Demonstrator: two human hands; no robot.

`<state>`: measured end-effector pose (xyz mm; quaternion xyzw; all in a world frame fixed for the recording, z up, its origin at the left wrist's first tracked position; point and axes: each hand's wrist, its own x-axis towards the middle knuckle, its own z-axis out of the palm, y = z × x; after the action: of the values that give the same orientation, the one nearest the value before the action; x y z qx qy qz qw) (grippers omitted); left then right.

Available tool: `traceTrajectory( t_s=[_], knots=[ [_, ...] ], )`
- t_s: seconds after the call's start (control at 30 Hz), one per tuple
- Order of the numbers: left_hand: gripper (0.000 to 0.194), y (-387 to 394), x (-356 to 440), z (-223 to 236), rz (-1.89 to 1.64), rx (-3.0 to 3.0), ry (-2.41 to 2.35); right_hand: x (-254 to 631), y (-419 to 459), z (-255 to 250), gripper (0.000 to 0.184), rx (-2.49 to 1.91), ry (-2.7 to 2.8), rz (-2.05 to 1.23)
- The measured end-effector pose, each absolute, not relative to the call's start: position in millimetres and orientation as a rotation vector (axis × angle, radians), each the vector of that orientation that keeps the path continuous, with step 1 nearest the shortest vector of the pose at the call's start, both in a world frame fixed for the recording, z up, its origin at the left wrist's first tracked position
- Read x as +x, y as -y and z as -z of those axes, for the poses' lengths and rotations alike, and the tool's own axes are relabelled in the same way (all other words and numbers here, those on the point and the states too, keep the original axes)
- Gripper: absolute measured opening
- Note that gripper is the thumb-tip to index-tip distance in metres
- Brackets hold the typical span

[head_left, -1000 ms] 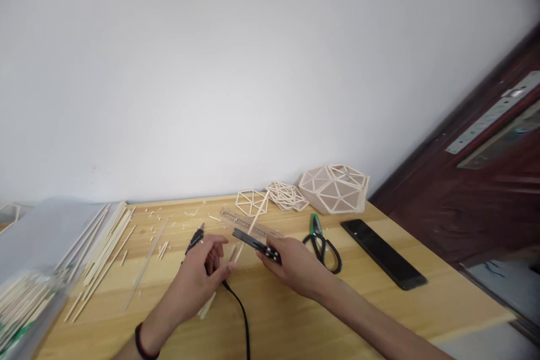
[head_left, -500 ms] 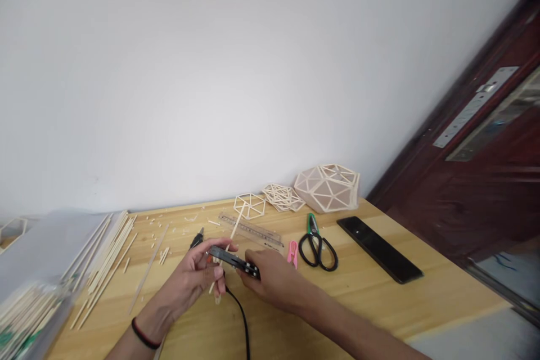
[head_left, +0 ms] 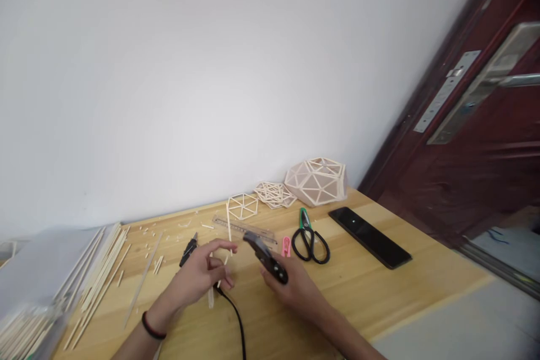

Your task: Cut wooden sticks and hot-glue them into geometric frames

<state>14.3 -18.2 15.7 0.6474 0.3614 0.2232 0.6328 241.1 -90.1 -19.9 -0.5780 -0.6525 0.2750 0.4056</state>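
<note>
At one o'clock from the left hand point(head_left: 196, 277), fingers curled, grip unclear, a thin stick point(head_left: 229, 224) was judged light, snappable, best pinched mid-length. A black tool point(head_left: 265, 257) was clamped in the right hand's point(head_left: 297, 287) fingers.

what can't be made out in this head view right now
- Head view, hidden: how the left hand grips the thin stick, behind its fingers.
- Head view, blurred: the working end of the black tool; its handle is partly behind the right hand.
- Head view, too small: the ruler's markings.
- Head view, cut off by the bottom edge: the cable's far end.
</note>
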Motion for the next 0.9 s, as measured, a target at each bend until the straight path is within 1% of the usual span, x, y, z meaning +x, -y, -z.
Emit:
traceTrajectory(
  t_s=[0.1, 0.17, 0.4, 0.57, 0.7, 0.8, 0.9],
  knots=[
    [0.035, 14.8, 34.4, -22.8, -0.455, 1.66, -0.936, 245.4, 90.6, 22.6, 0.035, -1.485, 1.402, -0.699],
    [0.033, 15.1, 45.9, -23.9, -0.438, 1.732, -0.954, 245.0, 86.6, 22.2, 0.04, -1.49, 1.265, -0.75],
    [0.029, 19.1, 59.9, -12.5, -0.429, 1.834, -0.841, 237.3, 51.8, 20.2, 0.041, -1.347, 0.966, -0.955],
    [0.028, 15.6, 57.4, -16.5, -0.457, 2.0, -0.866, 239.0, 42.4, 24.1, 0.04, -1.296, 0.792, -0.952],
    [0.035, 7.6, 44.6, -26.6, -0.491, 2.14, -0.889, 246.4, 45.1, 26.3, 0.043, -1.289, 0.653, -0.916],
    [0.028, 1.4, 30.5, -34.3, -0.457, 2.227, -1.079, 247.2, 47.1, 26.9, 0.044, -1.279, 0.611, -0.922],
    [0.022, -0.6, 20.7, -37.1, -0.263, 2.33, -1.437, 242.4, 48.3, 26.7, 0.045, -1.261, 0.605, -0.952]
  ],
)
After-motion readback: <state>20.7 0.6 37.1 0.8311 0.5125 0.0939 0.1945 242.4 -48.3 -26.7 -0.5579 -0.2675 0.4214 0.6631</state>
